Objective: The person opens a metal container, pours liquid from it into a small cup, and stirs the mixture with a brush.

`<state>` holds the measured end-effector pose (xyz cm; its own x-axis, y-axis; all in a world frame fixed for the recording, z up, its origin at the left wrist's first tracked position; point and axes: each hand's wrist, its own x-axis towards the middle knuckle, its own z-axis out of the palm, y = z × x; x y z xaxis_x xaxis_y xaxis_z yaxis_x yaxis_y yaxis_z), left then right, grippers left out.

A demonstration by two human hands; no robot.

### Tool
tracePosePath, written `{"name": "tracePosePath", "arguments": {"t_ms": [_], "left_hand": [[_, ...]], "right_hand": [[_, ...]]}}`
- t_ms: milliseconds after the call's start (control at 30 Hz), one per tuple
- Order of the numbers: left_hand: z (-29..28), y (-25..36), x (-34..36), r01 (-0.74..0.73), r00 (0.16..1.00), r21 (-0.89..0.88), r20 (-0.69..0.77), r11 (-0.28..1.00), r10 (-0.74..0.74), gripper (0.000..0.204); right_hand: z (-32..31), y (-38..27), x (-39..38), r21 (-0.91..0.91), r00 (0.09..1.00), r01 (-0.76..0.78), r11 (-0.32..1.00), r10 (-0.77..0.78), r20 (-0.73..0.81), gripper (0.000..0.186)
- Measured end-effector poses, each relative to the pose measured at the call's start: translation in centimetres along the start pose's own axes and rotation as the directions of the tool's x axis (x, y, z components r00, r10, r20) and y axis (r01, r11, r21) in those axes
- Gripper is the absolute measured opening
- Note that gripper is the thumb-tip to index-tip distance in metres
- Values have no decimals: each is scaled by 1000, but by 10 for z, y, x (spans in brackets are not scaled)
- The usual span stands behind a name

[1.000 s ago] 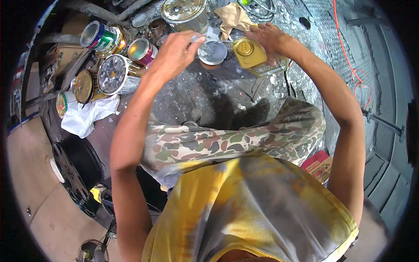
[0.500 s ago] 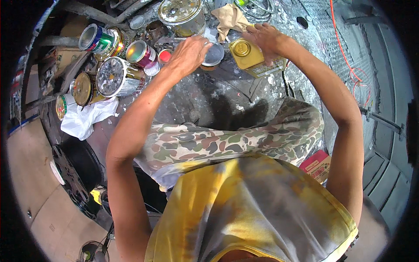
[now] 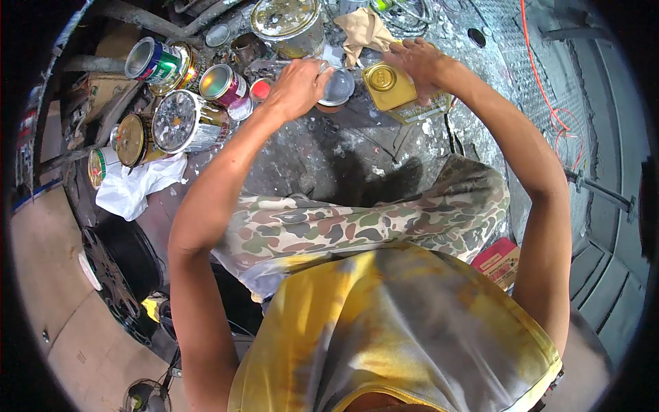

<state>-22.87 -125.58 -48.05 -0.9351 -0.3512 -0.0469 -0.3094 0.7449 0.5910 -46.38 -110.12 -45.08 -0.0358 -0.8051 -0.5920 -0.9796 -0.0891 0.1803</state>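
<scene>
Gripping a small grey lid (image 3: pixel 337 86) at its left edge, the left hand (image 3: pixel 296 86) sits just left of the square yellow tin (image 3: pixel 392 86). The right hand (image 3: pixel 420 60) rests flat-fingered on that tin's far side. Crumpled brown paper (image 3: pixel 364 29) lies just beyond the tin; tipped paint cans (image 3: pixel 182 120) crowd well left of it.

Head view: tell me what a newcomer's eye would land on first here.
The two bare hands at the top centre draw the eye: the left hand grips a small round clear lid, while the right hand rests on a square yellow tin with a round cap. To the left, a cluster of paint cans lies tipped on the paint-spattered floor, beside a crumpled white rag.
</scene>
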Motion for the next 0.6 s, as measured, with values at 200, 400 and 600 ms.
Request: {"name": "tracePosePath", "arguments": {"t_ms": [200,400,600], "left_hand": [[8,-3,-2,-136,981,-41,-147,990,129,29],[2,1,2,-29,1000,-75,-11,997,29,29],[14,1,-2,-166,976,25,-138,986,168,30]], "right_hand": [[-9,-2,-2,2,1000,7,1000,-8,10,128],[-10,-3,-1,-20,1000,4,1000,-3,27,130],[-1,-2,1,-39,997,21,999,-23,-69,115]]}}
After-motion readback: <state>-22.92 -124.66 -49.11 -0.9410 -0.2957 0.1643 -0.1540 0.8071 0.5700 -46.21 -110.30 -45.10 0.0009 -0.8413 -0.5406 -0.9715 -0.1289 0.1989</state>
